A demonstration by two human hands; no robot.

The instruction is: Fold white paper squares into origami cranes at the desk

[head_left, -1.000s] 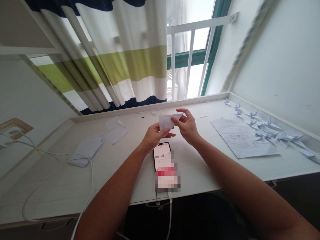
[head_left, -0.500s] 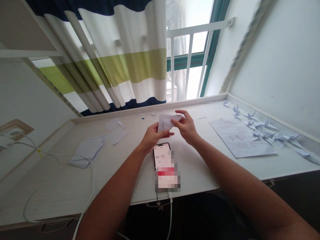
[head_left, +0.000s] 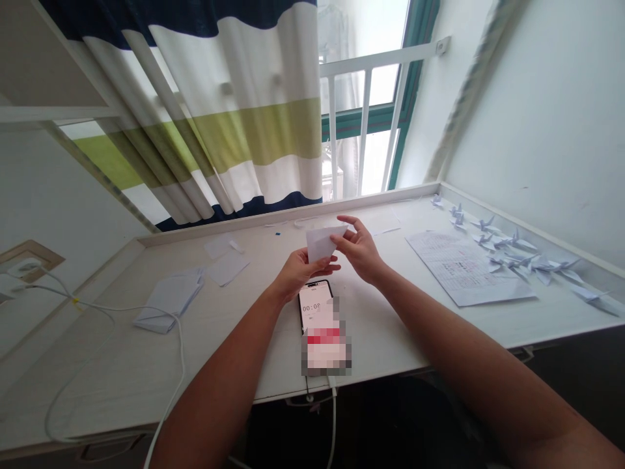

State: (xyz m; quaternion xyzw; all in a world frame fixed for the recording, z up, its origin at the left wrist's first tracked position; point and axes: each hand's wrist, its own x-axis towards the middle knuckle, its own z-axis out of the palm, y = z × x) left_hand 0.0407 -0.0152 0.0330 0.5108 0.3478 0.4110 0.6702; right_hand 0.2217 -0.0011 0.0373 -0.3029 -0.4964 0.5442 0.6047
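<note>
Several white paper birds (head_left: pixel 517 241) crowd the right side of the worktop (head_left: pixel 381 342), some overlapping a printed sheet (head_left: pixel 452 273) beside them. On the left lie a pile of folded paper (head_left: pixel 168 303) and a few loose pieces of paper (head_left: pixel 228 268), with a tiny blue scrap (head_left: pixel 278 234) farther back and a thin paper strip (head_left: pixel 388 231) to its right. A white cable (head_left: pixel 181 345) runs from the wall socket (head_left: pixel 32 262), passes across the near corner of the pile and drops beside the left forearm. Close to the person, a phone (head_left: pixel 316 312) lies just below the hands, near the front edge.

A folded piece of white paper (head_left: pixel 319 244) is up above the worktop, beyond the phone. The left hand (head_left: pixel 297 272) grasps its lower left part, thumb in front; the right hand (head_left: pixel 360 251) pinches its right end, with the index finger lifted away.

The paper hides some fingertips behind it, and its folds are hard to read. Blurry blocks cover the phone's lower part, and its digits are unclear. The print on the sheet is too small to make out. Beneath the front edge, a handle (head_left: pixel 525 354) shows dimly against the dark
</note>
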